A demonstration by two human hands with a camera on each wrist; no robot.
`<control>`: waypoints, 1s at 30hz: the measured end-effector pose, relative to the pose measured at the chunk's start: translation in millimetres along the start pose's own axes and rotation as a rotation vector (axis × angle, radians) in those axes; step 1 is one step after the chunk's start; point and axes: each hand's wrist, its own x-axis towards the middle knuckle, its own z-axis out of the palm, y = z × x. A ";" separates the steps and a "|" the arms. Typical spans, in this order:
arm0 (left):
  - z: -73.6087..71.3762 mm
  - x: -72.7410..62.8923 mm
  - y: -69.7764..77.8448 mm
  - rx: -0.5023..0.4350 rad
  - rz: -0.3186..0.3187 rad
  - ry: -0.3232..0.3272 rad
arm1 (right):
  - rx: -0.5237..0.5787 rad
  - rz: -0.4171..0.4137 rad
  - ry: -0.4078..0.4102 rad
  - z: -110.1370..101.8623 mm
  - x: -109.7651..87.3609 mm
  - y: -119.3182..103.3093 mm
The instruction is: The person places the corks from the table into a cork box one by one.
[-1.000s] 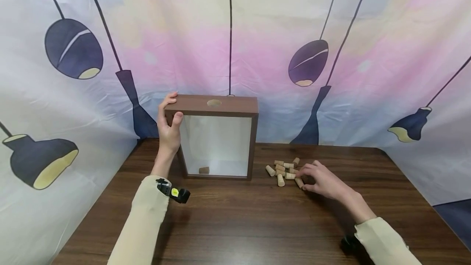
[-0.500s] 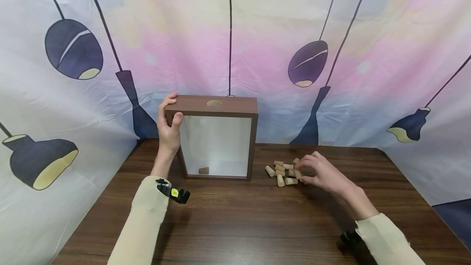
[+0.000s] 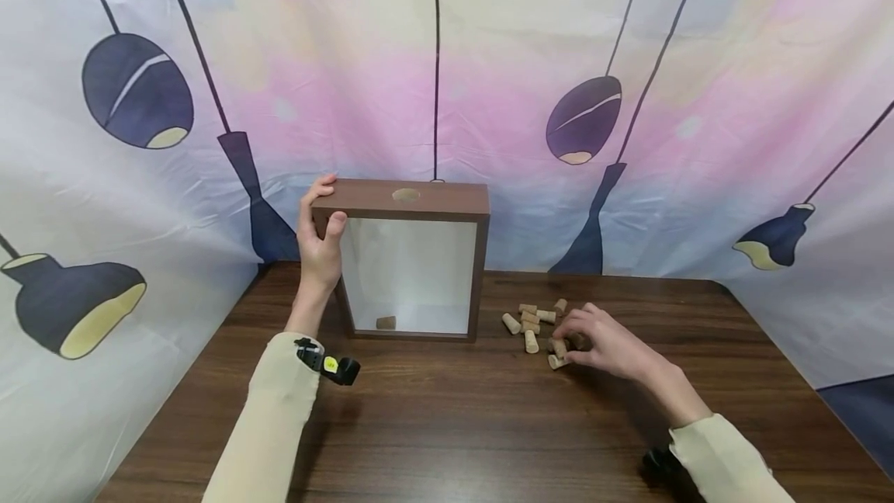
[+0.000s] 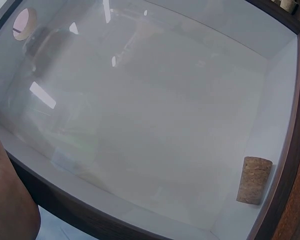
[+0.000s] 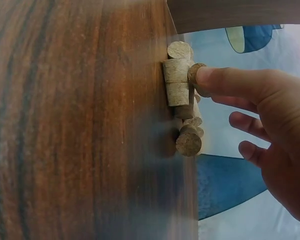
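Note:
A brown wooden shadow box (image 3: 482,270) with a clear front and a round hole (image 3: 406,195) in its top stands upright on the table. My left hand (image 3: 321,251) grips its upper left corner, thumb in front and fingers over the top. Inside, one cork stopper (image 4: 254,180) lies on the floor of the box. To the right of it my right hand (image 3: 606,341) pinches a cork stopper (image 5: 197,79) between thumb and fingers, close over the table. Several loose corks (image 3: 530,318) lie in a cluster just left of those fingers, and one more (image 3: 556,362) sits right beside the pinched cork.
The dark wood table (image 3: 447,425) reaches back to a hanging cloth (image 3: 517,60) printed with lamps. Close behind the box hangs that cloth. A wrist camera (image 3: 338,369) is strapped over the left sleeve.
My right hand has shifted slightly among the corks at the right of the cluster, nudging some of them, and now pinches one. My left hand and the box have stayed in place.

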 end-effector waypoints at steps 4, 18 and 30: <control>-0.5 0.4 0.2 -0.002 -0.003 0.000 | -0.004 0.005 -0.001 -1.0 1.0 -0.9; -0.4 -0.2 1.6 -0.009 -0.002 -0.001 | -0.021 -0.052 0.088 -6.9 1.6 -0.7; 0.9 -0.2 2.0 -0.019 -0.006 -0.003 | -0.052 -0.095 0.182 -34.0 15.4 -5.1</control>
